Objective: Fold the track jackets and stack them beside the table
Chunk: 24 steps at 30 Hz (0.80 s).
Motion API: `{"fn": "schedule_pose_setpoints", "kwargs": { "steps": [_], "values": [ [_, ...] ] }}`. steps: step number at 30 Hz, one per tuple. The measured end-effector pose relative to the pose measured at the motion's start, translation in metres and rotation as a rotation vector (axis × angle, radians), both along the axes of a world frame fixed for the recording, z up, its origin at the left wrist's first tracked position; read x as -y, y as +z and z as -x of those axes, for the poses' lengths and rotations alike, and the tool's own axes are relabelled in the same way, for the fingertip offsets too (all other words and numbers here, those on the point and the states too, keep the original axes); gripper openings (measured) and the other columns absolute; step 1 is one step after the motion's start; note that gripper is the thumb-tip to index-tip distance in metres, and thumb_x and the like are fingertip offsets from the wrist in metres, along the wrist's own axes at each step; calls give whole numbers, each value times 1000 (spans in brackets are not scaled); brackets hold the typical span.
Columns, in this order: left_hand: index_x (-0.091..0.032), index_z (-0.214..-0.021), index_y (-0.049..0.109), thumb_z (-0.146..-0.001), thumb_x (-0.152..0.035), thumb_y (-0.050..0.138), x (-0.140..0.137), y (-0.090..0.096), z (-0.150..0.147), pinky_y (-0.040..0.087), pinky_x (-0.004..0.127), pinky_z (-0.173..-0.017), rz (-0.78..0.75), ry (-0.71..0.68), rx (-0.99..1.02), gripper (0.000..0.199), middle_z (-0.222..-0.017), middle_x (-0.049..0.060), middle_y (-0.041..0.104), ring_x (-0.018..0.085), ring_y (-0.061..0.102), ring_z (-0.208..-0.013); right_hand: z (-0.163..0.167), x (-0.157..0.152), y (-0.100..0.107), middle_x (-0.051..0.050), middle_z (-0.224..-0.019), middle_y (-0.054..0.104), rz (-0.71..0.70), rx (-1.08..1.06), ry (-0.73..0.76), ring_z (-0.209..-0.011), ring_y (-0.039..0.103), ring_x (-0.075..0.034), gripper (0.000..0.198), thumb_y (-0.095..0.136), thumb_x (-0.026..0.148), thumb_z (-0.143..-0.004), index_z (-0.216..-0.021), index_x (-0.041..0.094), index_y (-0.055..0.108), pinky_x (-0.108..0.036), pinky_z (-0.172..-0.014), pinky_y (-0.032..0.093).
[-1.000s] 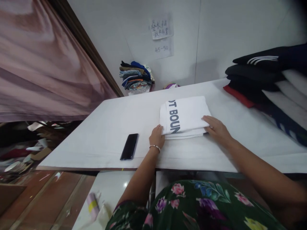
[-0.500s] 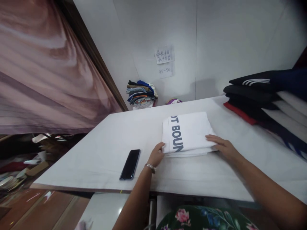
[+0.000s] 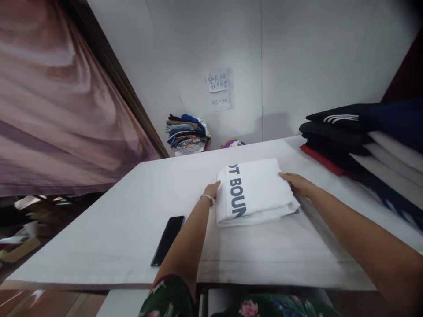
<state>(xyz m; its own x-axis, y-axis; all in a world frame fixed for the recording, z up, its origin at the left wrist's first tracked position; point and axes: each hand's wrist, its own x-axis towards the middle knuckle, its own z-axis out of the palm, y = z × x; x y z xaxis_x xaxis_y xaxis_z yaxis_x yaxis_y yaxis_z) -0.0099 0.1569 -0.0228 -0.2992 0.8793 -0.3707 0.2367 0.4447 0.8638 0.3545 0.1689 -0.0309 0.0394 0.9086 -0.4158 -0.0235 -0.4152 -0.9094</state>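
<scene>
A folded white garment (image 3: 261, 187) with dark lettering near its left side lies flat on the white table (image 3: 109, 233). My left hand (image 3: 211, 190) grips its left edge, thumb on top and the other fingers mostly hidden. At the right edge, my right hand (image 3: 295, 182) holds the cloth the same way, its thumb over the top and its fingers partly tucked below. The near edge shows several loose layers, and a bit of blue peeks out at the near right corner.
A black phone (image 3: 168, 240) lies left of my left forearm, partly covered by it. Stacked dark and grey clothes (image 3: 343, 136) stand at the right. Another clothes pile (image 3: 187, 134) is beyond the far edge, below paper notes (image 3: 220, 88). A pink curtain (image 3: 66, 101) hangs left.
Both hands have slid from the garment's near corners to farther up its sides, still holding it. The view has shifted, and my left forearm now covers part of the phone.
</scene>
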Motion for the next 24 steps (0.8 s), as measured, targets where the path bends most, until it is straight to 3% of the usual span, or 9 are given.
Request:
{"fn": "schedule_pose_setpoints", "kwargs": {
  "steps": [3, 7, 10, 14, 17, 20, 24],
  "values": [
    [-13, -92, 64, -73, -57, 66, -15, 4, 0, 51, 31, -57, 50, 6, 26, 48, -79, 11, 69, 24, 66, -73, 4, -18, 3, -15, -111, 68, 97, -105, 87, -89, 68, -23, 47, 67, 44, -79, -112, 11, 61, -33, -82, 55],
    [-12, -96, 66, -72, -49, 71, -26, 9, 1, 56, 34, -69, 108, -81, 244, 44, -89, 13, 72, 25, 69, -79, 3, -28, 6, -13, -102, 71, 215, -197, 196, -89, 69, -22, 42, 64, 47, -81, -105, 13, 64, -35, -86, 55],
    [-12, -102, 66, -73, -37, 72, -28, 13, 0, 56, 37, -81, 111, -160, 480, 40, -98, 13, 72, 25, 69, -88, 2, -29, 10, -13, -101, 71, 242, -263, 287, -91, 68, -22, 39, 62, 45, -83, -103, 13, 64, -36, -89, 53],
    [-11, -103, 67, -72, -28, 73, -26, 22, -5, 54, 39, -89, 83, -179, 549, 36, -102, 13, 72, 27, 68, -95, 2, -29, 22, -12, -103, 71, 195, -256, 321, -93, 68, -22, 31, 67, 32, -78, -102, 13, 66, -36, -93, 52],
    [-10, -100, 68, -69, -24, 74, -26, 41, -8, 53, 40, -92, -6, -160, 545, 35, -102, 14, 72, 28, 67, -99, 3, -31, 41, -11, -100, 72, 73, -173, 289, -94, 67, -24, 30, 70, 19, -69, -98, 14, 66, -38, -95, 50],
    [-10, -100, 68, -63, -23, 78, -29, 73, -8, 52, 42, -93, -228, -155, 538, 40, -100, 14, 72, 29, 66, -100, 1, -36, 76, -11, -101, 71, -125, -116, 262, -99, 65, -26, 36, 73, 15, -65, -100, 13, 66, -41, -97, 48],
    [-13, -107, 67, -59, -28, 81, -37, 131, -5, 46, 43, -100, -653, -308, 480, 52, -102, 9, 72, 29, 63, -107, -9, -42, 133, -10, -106, 70, -627, -13, 210, -105, 60, -23, 45, 77, 16, -63, -106, 9, 64, -41, -103, 41]
  ]
}}
